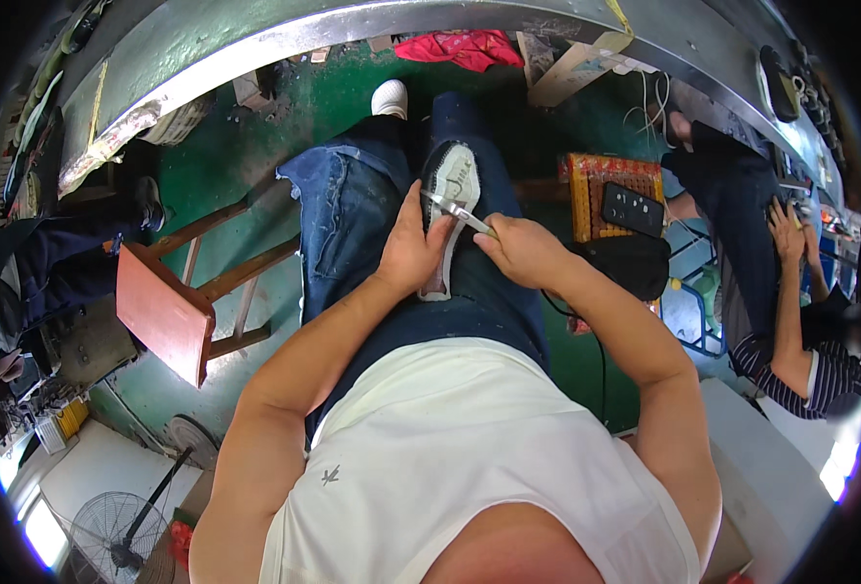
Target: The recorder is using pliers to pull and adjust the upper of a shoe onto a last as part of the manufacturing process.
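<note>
- The fingers of my left hand [409, 253] are grasping the side of a shoe [458, 173], the thumb lying across it near the middle.
- The fingers of my right hand [526, 251] are closing around the handle of a metal tool [460, 212] — its silvery end is crossing the sole, just beyond my left thumb.
- The shoe is lying sole up on my denim-covered lap [348, 229], its wider end pointing away from me; dark marks are showing on the pale sole.
- A long desk [285, 44] is curving across the far side, and a red cloth [462, 49] is lying on the floor beyond my feet.
- A stool [163, 311] with a reddish top is standing to my left.
- To my right, a black remote [633, 209] is resting on a woven seat [586, 200] — and farther over, a co-worker [756, 224] is sitting, one hand near the desk.
</note>
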### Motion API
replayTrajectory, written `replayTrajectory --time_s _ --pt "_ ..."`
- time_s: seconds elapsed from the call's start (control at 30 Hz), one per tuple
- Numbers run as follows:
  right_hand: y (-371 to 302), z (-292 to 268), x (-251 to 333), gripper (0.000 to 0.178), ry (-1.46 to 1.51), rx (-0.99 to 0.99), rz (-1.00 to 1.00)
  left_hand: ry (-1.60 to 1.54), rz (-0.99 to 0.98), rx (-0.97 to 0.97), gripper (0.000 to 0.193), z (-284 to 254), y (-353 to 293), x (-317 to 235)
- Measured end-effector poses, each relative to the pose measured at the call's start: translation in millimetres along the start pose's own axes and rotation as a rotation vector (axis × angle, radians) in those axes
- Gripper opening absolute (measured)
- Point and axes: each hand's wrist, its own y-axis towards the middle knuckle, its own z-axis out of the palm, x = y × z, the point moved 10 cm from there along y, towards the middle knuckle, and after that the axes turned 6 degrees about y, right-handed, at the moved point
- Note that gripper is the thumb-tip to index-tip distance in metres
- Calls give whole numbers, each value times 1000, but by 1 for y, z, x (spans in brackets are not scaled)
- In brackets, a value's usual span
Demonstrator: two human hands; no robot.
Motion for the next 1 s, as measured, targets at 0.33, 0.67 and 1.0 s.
replayTrajectory --time_s 0.33,0.67,1.0 --pt "-8 -18 42 39 100 -10 -14 -313 70 245 90 2 -40 21" --pt "-22 -89 28 37 48 -205 -15 -964 -135 268 70 -23 -44 -2" --pt "96 -306 95 42 -567 -836 -513 -1426 148 -17 61 -274 70 -134"
